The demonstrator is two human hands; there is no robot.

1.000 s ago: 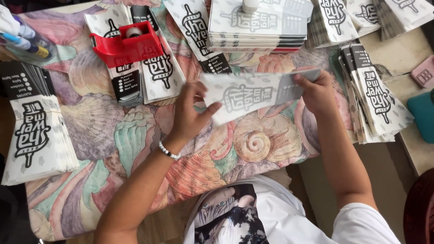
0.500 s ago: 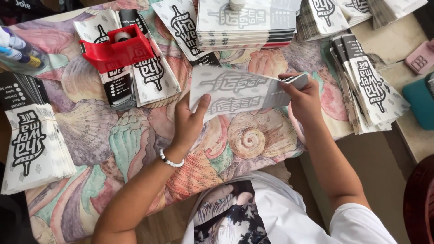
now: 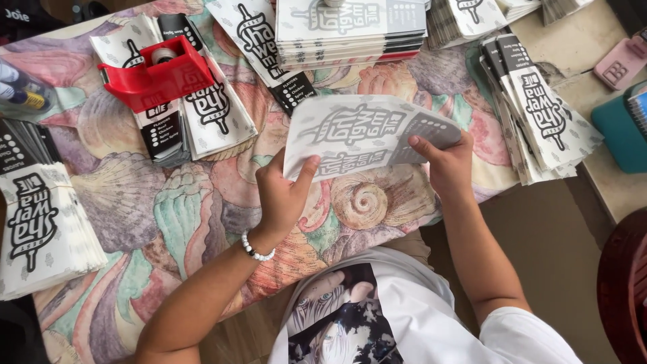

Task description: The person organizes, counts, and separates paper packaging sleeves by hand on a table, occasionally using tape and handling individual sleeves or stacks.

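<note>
— Hands, what are they gripping?
— Left hand (image 3: 283,192) and right hand (image 3: 446,160) each pinch an end of the printed paper sleeve (image 3: 367,135), lifted off the shell-patterned surface (image 3: 135,202), probably for folding.

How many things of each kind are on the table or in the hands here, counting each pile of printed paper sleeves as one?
Piles of printed paper sleeves on the table: 7, e.g.
Loose printed sleeve, held by left hand and right hand: 1
Red tape dispenser: 1
Pink calculator-like device: 1
Teal container: 1
Total: 11
</note>
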